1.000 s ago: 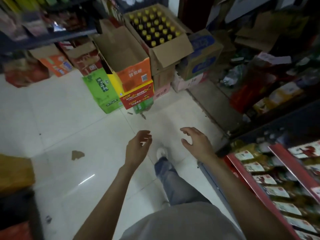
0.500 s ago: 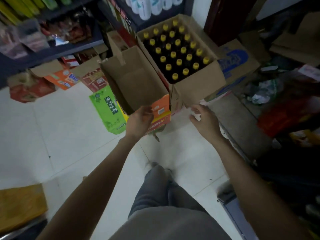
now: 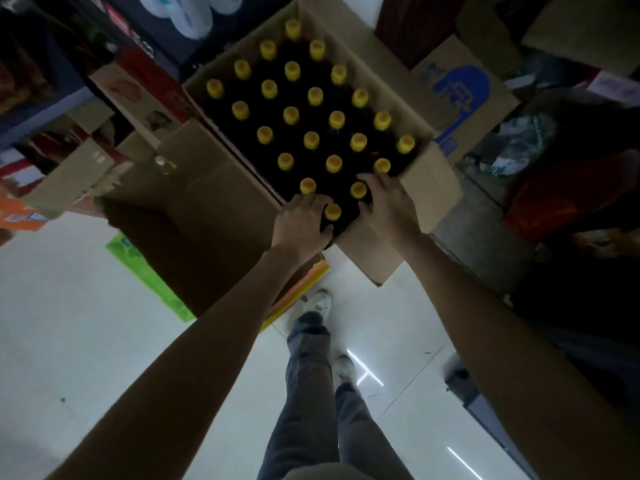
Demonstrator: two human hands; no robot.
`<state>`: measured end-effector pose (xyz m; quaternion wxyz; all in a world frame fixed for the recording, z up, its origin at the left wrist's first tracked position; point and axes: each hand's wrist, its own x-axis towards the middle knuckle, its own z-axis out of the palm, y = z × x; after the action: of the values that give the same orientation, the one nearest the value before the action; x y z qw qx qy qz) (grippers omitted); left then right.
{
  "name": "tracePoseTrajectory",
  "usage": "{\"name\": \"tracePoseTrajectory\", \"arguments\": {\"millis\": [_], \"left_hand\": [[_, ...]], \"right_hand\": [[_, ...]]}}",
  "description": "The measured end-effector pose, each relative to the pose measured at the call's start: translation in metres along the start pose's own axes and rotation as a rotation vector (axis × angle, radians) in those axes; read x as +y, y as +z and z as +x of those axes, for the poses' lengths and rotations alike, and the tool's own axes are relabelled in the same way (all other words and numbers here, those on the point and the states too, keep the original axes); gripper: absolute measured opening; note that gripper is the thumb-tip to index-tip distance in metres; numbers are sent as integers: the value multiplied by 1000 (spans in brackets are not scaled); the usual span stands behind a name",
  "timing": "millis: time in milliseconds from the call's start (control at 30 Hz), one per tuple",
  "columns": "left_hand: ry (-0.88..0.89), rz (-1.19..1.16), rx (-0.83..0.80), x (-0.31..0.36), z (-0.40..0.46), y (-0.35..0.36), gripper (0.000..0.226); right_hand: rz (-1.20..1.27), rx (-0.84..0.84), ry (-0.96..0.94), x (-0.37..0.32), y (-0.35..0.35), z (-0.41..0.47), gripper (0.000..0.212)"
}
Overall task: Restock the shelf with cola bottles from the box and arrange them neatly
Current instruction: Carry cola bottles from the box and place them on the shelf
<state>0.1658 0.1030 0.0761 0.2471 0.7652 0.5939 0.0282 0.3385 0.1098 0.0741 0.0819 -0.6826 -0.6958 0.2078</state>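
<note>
Left hand [image 3: 302, 221]: fingers curled down into the near corner of the box [image 3: 434, 183], wrapped about the dark shoulders of a bottle there; which bottle it has hold of cannot be told, as the fingertips are hidden among the bottle tops.

Right hand [image 3: 389, 202]: fingers bent over the near row, reaching past one yellow cap [image 3: 358, 189] toward another [image 3: 382, 165]; they seem to close round a bottle neck, though the contact itself is in shadow.

Nearest bottle [image 3: 333, 212]: yellow cap, dark body, standing upright between the two hands at the box corner.

Cola bottles [image 3: 315, 96]: upright, tightly packed in diagonal rows, filling the open carton; none lifted clear yet.

Box: flaps folded outward, perched on other cartons, its near corner overhanging the white floor [image 3: 69, 306].

Shelf to be filled: not identifiable in this view.

Handling note, as a judgement: grip each bottle by the neck just under the cap, draw it straight up so neighbours do not tip, and take from the near corner first. The overhanging carton may shift if pulled sideways; lift, do not drag.
</note>
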Motion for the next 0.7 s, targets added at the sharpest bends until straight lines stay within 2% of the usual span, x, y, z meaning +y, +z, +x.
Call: {"name": "tracePoseTrajectory", "arguments": {"millis": [167, 233, 333, 433, 500, 600, 700], "left_hand": [[60, 181, -298, -4, 40, 16, 55], [70, 244, -308, -2, 46, 21, 51], [63, 206, -225, -5, 47, 22, 39], [88, 56, -126, -17, 36, 18, 35], [144, -45, -3, -22, 26, 11, 36], [215, -250, 226, -16, 12, -11, 37], [269, -579, 329, 9, -6, -49, 35]], "right_hand": [[-144, -239, 35, 3, 16, 39, 52], [-155, -246, 51, 3, 22, 46, 49], [-113, -185, 38, 7, 24, 48, 37], [-23, -146, 60, 3, 12, 40, 39], [67, -101, 112, -5, -4, 32, 41], [306, 137, 164, -20, -36, 9, 40], [499, 409, 147, -32, -74, -26, 36]]}}
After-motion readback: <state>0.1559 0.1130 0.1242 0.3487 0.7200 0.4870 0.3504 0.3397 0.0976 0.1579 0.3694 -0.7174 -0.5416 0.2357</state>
